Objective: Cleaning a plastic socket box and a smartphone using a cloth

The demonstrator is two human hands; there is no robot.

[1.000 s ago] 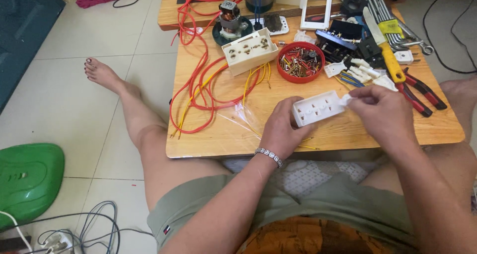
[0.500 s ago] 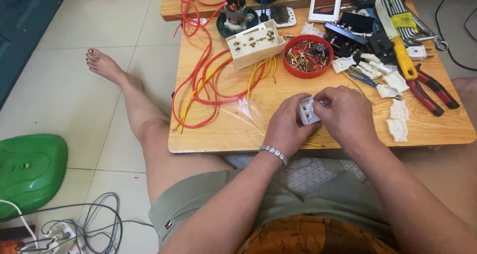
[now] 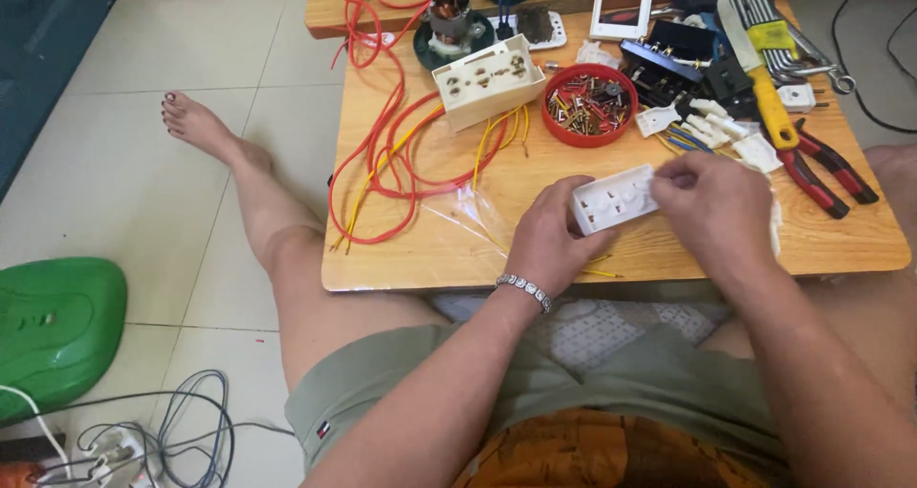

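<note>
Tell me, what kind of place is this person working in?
Probably a room at home, used as a small electrical repair corner. The person sits on a tiled floor at a low wooden table spread with red wires, pliers and a red bowl of screws.

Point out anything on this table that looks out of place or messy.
Red and yellow wires sprawl in loose loops across the wooden table, some hanging over its left edge. A bare electric motor stands among them. The white socket plate in both hands looks intact.

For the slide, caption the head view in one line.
Both hands, left hand and right hand, hold a white socket plate over a cluttered wooden table.
</note>
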